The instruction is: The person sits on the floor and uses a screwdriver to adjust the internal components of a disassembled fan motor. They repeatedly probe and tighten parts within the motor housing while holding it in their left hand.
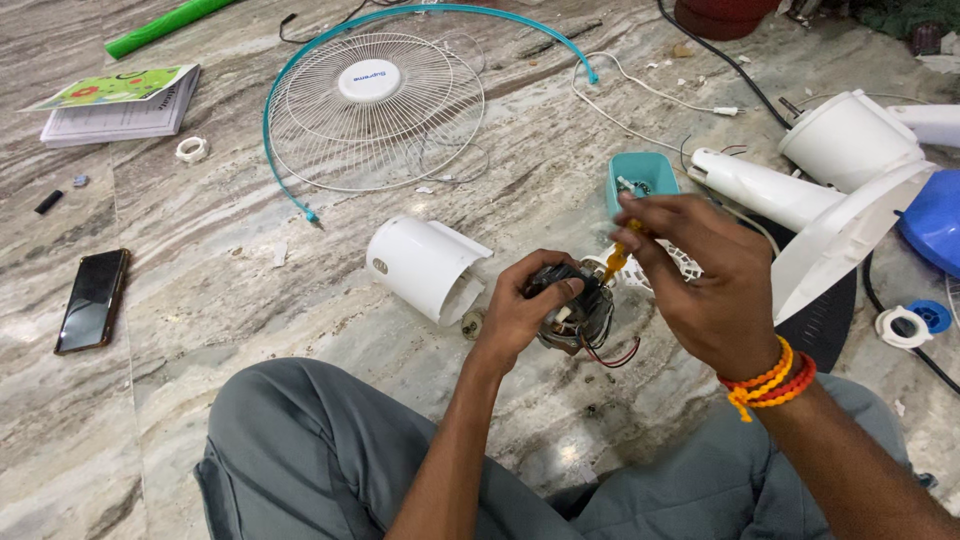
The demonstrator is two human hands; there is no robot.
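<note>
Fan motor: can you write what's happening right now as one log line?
left hand: grips fan motor | right hand: holds yellow-handled screwdriver at motor | near: white motor cover, teal box

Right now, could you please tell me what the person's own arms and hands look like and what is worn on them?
Both forearms are bare, with no sleeves or gloves in view. The right hand has a stack of orange, yellow and red thread bands around its wrist, with a knotted end hanging. The left hand wears nothing visible.

Glossy marble floor [250, 300], smooth white plastic cover [425, 265]
</note>
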